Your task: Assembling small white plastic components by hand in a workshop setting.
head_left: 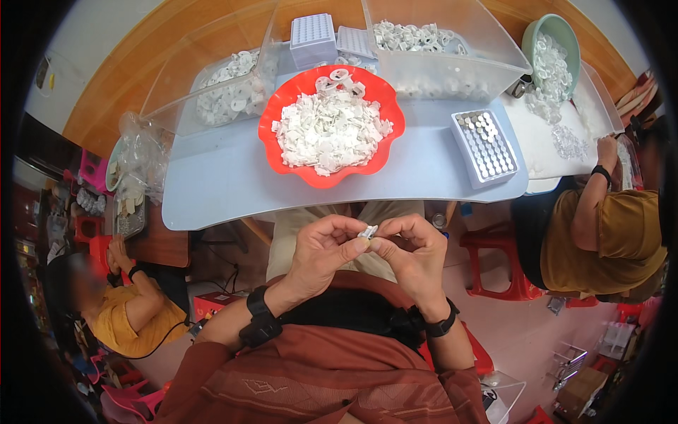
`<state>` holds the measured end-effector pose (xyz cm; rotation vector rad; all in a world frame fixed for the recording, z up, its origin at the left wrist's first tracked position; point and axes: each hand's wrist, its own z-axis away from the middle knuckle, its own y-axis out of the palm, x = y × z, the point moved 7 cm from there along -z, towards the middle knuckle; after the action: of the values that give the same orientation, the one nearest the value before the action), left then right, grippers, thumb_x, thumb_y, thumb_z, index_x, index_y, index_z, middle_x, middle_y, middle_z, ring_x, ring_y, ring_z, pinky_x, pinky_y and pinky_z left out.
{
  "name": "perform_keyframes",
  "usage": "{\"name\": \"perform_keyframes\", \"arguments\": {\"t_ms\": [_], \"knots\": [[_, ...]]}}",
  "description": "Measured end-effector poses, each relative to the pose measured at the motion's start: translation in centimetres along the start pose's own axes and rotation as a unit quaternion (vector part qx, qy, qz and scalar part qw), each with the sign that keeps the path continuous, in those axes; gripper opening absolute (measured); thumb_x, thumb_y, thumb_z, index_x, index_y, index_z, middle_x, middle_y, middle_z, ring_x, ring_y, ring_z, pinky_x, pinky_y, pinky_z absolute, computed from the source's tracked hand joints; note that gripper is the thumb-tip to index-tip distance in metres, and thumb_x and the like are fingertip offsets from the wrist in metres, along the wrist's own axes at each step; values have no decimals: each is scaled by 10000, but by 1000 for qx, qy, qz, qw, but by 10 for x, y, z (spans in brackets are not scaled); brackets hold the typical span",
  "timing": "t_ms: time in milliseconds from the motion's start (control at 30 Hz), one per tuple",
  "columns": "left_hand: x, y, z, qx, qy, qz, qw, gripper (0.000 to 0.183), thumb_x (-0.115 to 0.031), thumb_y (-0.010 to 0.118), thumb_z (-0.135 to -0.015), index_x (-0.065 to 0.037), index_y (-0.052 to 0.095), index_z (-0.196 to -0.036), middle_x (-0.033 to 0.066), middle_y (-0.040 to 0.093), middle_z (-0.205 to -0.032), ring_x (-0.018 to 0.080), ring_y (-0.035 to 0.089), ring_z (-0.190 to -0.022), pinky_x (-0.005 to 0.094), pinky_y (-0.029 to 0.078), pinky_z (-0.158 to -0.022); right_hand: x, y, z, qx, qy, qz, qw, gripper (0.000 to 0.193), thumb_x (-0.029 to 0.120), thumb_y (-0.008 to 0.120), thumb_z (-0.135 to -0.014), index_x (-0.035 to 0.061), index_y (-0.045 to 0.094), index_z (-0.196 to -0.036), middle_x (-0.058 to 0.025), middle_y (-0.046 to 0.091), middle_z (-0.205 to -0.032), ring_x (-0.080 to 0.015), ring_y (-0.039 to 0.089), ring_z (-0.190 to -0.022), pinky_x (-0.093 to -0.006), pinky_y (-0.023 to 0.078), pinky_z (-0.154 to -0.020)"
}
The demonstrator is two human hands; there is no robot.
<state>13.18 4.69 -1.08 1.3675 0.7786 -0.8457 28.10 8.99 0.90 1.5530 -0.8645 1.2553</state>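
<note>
Between my two hands, above my lap and just in front of the table edge, is a small white plastic part (367,232). My left hand (328,244) pinches it from the left with thumb and forefinger. From the right, thumb and forefinger of my right hand (409,247) close on the same part. Fingertips cover much of it, so its exact shape is hidden. Beyond my hands, a red wavy-rimmed bowl (321,178) stands on the table, heaped with small white plastic pieces (330,127).
The pale blue table (219,180) carries a white tray (487,148) of round pieces at right. Clear bins (452,67) with white parts and a stack of trays (313,39) stand behind. A green bowl (571,42) leans far right. People sit at both sides; a red stool (501,261) is right.
</note>
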Motion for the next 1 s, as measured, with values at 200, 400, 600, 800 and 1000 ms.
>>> {"name": "perform_keyframes", "arguments": {"t_ms": [200, 400, 600, 800, 1000], "knots": [[-4, 2, -1, -6, 25, -10, 1000, 237, -39, 710, -934, 36, 643, -1148, 85, 696, -1041, 128, 661, -954, 270, 541, -849, 21, 7, 6, 4, -136, 201, 970, 133, -55, 744, -852, -12, 654, -941, -77, 695, -938, -144, 676, -871, -291, 554, -797], [-2, 5, 1, 29, 10, -7, 1000, 231, -19, 680, -941, 47, 622, -1154, 150, 693, -1100, 182, 687, -984, 332, 571, -908, -1, 3, -3, 2, 6, -68, 998, 155, -47, 751, -854, -7, 661, -974, -60, 677, -948, -126, 666, -872, -266, 548, -793], [-1, 6, 1, 43, -19, 15, 999, 222, -32, 674, -948, 41, 620, -1151, 145, 693, -1102, 190, 690, -983, 347, 580, -907, -3, 1, -7, 83, 13, -54, 995, 170, -36, 767, -845, -16, 673, -985, -60, 675, -972, -113, 649, -895, -252, 536, -789], [-1, 6, 4, 53, -23, 20, 998, 222, -31, 670, -950, 35, 620, -1157, 145, 694, -1109, 195, 692, -984, 361, 588, -920, 4, 0, -5, 96, -3, -21, 995, 200, -18, 786, -824, -5, 717, -1012, -71, 689, -996, -129, 646, -911, -268, 516, -801], [0, 5, 6, 55, -33, 16, 998, 217, -23, 667, -951, 29, 623, -1157, 142, 694, -1104, 198, 695, -980, 355, 591, -917, 5, 0, -4, 110, -44, 27, 993, 201, -94, 758, -824, -61, 686, -1009, -129, 668, -991, -194, 700, -878, -304, 605, -759]]}}
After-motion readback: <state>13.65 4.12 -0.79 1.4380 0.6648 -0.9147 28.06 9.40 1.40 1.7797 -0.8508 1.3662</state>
